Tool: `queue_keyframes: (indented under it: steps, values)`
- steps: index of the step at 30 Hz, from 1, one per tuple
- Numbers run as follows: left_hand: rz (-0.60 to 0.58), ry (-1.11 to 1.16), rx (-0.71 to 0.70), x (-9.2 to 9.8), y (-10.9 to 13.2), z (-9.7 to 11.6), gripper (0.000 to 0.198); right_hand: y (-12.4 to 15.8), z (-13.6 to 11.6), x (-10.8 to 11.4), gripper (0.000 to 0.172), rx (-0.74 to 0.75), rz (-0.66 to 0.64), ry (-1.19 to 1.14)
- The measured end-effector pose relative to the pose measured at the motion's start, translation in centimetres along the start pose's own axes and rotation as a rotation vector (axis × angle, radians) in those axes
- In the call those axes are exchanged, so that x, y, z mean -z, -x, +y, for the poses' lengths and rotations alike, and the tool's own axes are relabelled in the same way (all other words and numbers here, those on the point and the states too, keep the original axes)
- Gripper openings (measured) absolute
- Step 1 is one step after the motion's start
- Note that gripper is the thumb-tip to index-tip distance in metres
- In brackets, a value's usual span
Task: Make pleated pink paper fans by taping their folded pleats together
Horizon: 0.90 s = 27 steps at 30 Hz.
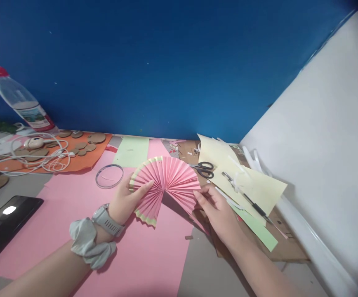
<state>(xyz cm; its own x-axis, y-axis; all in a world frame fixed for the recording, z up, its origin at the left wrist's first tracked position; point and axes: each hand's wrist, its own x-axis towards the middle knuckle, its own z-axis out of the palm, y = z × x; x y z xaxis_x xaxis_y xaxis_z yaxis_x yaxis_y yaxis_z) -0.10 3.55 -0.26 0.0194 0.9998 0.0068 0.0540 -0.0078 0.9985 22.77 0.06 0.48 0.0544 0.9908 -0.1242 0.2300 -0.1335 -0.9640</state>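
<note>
A pleated pink paper fan [166,181] with a pale green edge is spread open above a pink paper sheet [74,218]. My left hand [126,202] grips the fan's left side, fingers pressed on the folds; a grey watch and a grey scrunchie sit on that wrist. My right hand [216,210] pinches the fan's right edge with its fingertips.
Black-handled scissors [204,169] and a pen [253,204] lie on pale yellow paper [259,185] to the right. A clear tape ring [109,176] sits left of the fan. At the far left are an orange sheet [83,163] with cardboard discs, white cable, a tilted bottle [21,101] and a dark phone [2,222]. A white wall stands right.
</note>
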Motion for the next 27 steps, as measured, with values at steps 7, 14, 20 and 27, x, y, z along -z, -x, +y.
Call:
queue_keyframes:
  steps: [7,14,20,27]
  values:
    - [-0.178,-0.095,-0.043,-0.16,0.36,0.49,0.037,0.43,0.0,0.08,0.027,0.051,-0.107,-0.163]
    - [-0.218,-0.127,-0.003,-0.23,0.52,0.74,0.036,0.25,-0.19,0.01,0.026,0.034,-0.049,0.032]
    - [-0.168,-0.023,0.038,-0.15,0.18,-0.01,0.035,0.18,0.06,0.27,0.028,0.073,-0.004,0.084]
    - [-0.258,-0.158,-0.026,-0.24,0.45,0.36,0.032,0.64,-0.43,0.02,0.026,0.124,-0.024,0.151]
